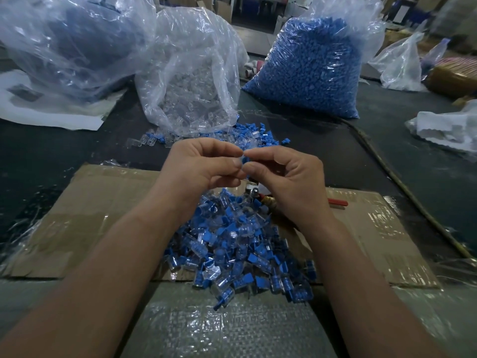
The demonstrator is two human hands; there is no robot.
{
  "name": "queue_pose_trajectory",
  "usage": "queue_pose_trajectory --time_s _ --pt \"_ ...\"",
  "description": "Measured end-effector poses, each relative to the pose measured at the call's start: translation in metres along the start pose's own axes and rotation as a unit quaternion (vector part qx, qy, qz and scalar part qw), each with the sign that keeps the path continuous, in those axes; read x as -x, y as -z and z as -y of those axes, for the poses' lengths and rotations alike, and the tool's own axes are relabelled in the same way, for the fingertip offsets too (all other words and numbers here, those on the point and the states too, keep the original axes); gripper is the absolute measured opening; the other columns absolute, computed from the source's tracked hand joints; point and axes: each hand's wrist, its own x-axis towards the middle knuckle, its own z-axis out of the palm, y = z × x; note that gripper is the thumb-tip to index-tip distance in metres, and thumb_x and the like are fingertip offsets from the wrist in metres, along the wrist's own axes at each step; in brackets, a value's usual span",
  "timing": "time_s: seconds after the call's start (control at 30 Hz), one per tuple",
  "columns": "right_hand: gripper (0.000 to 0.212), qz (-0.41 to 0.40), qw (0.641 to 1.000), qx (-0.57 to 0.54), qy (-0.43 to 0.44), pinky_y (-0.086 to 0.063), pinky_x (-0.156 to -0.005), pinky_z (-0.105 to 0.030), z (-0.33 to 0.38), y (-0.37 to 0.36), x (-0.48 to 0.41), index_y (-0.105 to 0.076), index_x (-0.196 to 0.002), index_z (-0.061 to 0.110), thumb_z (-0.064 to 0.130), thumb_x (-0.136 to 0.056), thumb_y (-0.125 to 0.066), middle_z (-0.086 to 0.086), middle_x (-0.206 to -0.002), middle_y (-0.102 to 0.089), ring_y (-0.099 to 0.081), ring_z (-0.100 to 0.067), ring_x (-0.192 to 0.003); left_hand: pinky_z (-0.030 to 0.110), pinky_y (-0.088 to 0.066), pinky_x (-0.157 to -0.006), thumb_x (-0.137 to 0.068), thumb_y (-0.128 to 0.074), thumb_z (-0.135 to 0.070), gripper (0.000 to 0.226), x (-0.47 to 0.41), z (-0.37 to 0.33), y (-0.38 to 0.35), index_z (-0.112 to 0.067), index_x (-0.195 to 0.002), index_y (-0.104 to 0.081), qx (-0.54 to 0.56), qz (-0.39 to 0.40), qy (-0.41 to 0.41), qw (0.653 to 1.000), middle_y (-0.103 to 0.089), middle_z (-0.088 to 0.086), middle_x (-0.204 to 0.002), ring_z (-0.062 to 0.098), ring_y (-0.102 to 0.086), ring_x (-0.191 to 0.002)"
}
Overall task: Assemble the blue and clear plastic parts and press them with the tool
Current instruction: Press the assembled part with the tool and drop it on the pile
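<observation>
We are pinching what is probably a clear part (pixel 242 157) between left hand (pixel 204 164) and right hand (pixel 286 177). Many assembled pieces (pixel 240 244) are lying heaped below, and the bag of blue parts (pixel 309 68) is sitting nearly full.

I see cardboard (pixel 103 202); woven sack (pixel 219 326) just nearer than it; cord (pixel 404 189) right of it; white paper (pixel 64 117) beyond-left.

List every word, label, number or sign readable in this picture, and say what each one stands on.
No text here can be read.
Dark grey patches on the white sheet at far left: possibly print, too blurred to read.
Flattened brown cardboard sheet, clear plastic bag of blue parts, clear plastic bag of clear parts: no print visible.
Small clear plastic part pinched between left hand and right hand: no marking visible.
</observation>
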Motion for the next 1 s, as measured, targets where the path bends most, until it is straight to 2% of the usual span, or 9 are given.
queue_pose_trajectory --time_s 0.13,0.27,0.4,0.47,0.53,0.7,0.87,1.0 --pt "0.033 0.013 1.0 0.019 0.019 -0.048 -0.072 -0.009 -0.0027 0.0025 0.0002 -0.063 -0.101 0.019 0.008 -0.072 -0.073 0.017 -0.085 -0.062 -0.062 0.006 -0.08 0.018 -0.053 -0.051 -0.061 -0.066 -0.002 0.014 0.0001 -0.0005 0.0004 -0.005 -0.074 -0.065 0.005 0.003 0.006 1.0 -0.069 0.006 -0.063 0.014 -0.066 -0.057" --pt "0.03 0.011 0.999 0.026 0.037 -0.049 -0.072 -0.01 -0.0047 0.0044 -0.0003 -0.064 -0.097 0.018 0.006 -0.071 -0.074 0.015 -0.084 -0.063 -0.063 0.003 -0.079 0.019 -0.052 -0.05 -0.052 -0.067 -0.011 0.019 0.0007 -0.0011 0.0012 -0.009 -0.07 -0.067 -0.016 0.013 0.008 1.0 -0.069 0.007 -0.062 0.015 -0.067 -0.057" --pt "0.025 0.024 0.997 0.039 0.056 -0.05 -0.068 -0.013 -0.005 0.0068 0.0 -0.065 -0.09 0.02 0.009 -0.07 -0.075 0.014 -0.082 -0.063 -0.064 -0.003 -0.073 0.019 -0.052 -0.05 -0.054 -0.067 -0.007 0.017 0.0003 -0.0009 0.0026 -0.007 -0.071 -0.067 -0.023 0.029 0.023 0.999 -0.069 0.008 -0.062 0.015 -0.067 -0.057" --pt "0.03 0.032 0.997 0.043 0.063 -0.052 -0.068 -0.016 -0.0046 0.0073 0.0002 -0.063 -0.093 0.024 0.008 -0.071 -0.075 0.012 -0.086 -0.064 -0.066 -0.008 -0.073 0.02 -0.053 -0.05 -0.062 -0.066 0.002 0.012 0.0005 -0.0012 0.003 -0.006 -0.071 -0.067 -0.025 0.033 0.03 0.999 -0.069 0.008 -0.062 0.015 -0.067 -0.057" --pt "0.032 0.038 0.994 0.056 0.08 -0.054 -0.069 -0.02 -0.0051 0.0074 0.0001 -0.064 -0.098 0.02 0.006 -0.072 -0.075 0.006 -0.089 -0.065 -0.067 -0.011 -0.074 0.02 -0.053 -0.049 -0.07 -0.063 0.008 0.015 0.0005 -0.0017 0.0031 -0.006 -0.069 -0.067 -0.026 0.027 0.031 0.999 -0.068 0.008 -0.061 0.015 -0.067 -0.056" --pt "0.029 0.057 0.99 0.067 0.109 -0.05 -0.07 -0.016 -0.0069 0.0075 -0.0011 -0.064 -0.1 0.014 0.007 -0.073 -0.072 0.005 -0.089 -0.063 -0.062 -0.001 -0.076 0.019 -0.051 -0.047 -0.073 -0.061 0.01 0.017 0.0 -0.0035 0.0037 -0.005 -0.067 -0.067 -0.017 0.014 0.037 0.999 -0.067 0.009 -0.059 0.015 -0.065 -0.052" --pt "0.018 0.047 0.992 0.074 0.088 -0.055 -0.066 -0.029 -0.0059 0.0098 0.0001 -0.07 -0.087 0.007 0.01 -0.07 -0.075 -0.004 -0.081 -0.067 -0.065 -0.015 -0.071 0.019 -0.051 -0.046 -0.073 -0.061 0.012 0.019 0.0008 -0.0038 0.0014 -0.005 -0.067 -0.067 -0.032 0.028 0.048 0.998 -0.067 0.01 -0.058 0.014 -0.064 -0.05" --pt "0.013 0.008 0.979 0.127 0.16 -0.051 -0.071 -0.014 -0.0076 0.0081 -0.0005 -0.071 -0.083 0.001 0.006 -0.072 -0.074 -0.003 -0.086 -0.065 -0.063 -0.012 -0.08 0.019 -0.052 -0.047 -0.073 -0.062 0.01 0.015 0.0008 -0.003 0.0017 -0.004 -0.069 -0.065 -0.021 0.014 0.032 0.999 -0.066 0.009 -0.058 0.013 -0.063 -0.05"
